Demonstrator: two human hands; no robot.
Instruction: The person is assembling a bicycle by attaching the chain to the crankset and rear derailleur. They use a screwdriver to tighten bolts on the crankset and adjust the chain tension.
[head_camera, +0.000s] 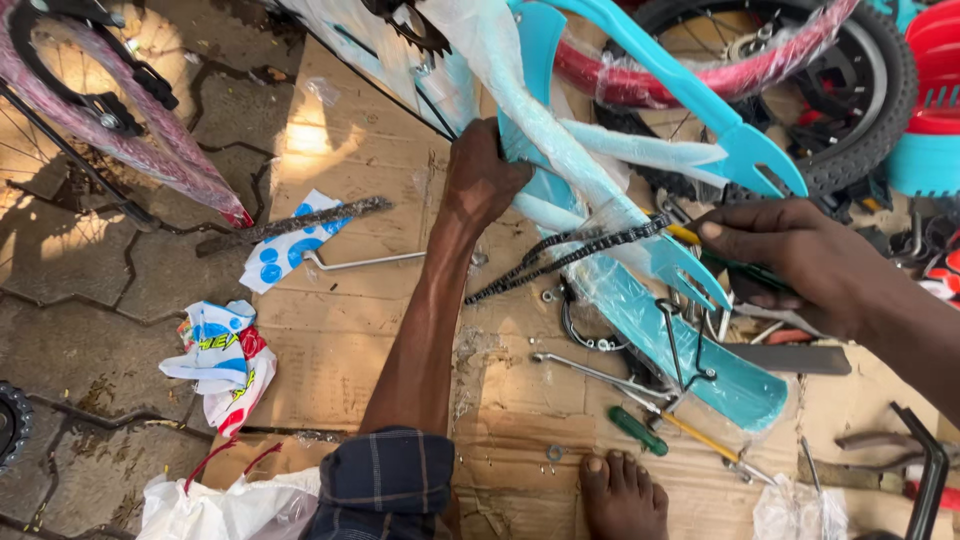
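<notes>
My left hand (483, 178) is clenched around a plastic-wrapped tube of the turquoise bicycle frame (560, 150), fingers curled over the wrapping and hidden behind it. My right hand (800, 260) pinches a yellow-handled tool (686, 234) between thumb and fingertips, its tip at the frame's rear fork end (690, 270). The bicycle chain (570, 255) hangs slack between my 2 hands, running from just below the left wrist toward the tool. The frame leans over flattened cardboard (370, 330) spread on paving stones, with a turquoise mudguard (700, 360) lying under the fork. A green-handled screwdriver (638, 431) and a metal spanner (590, 372) lie near my bare foot (622, 497). A second loose chain (295, 222) rests on the cardboard to the left, touching a blue-and-white scrap of wrapper (285, 250), beside a thin metal rod (365, 263). A black tyre (860, 110) stands behind the frame.
</notes>
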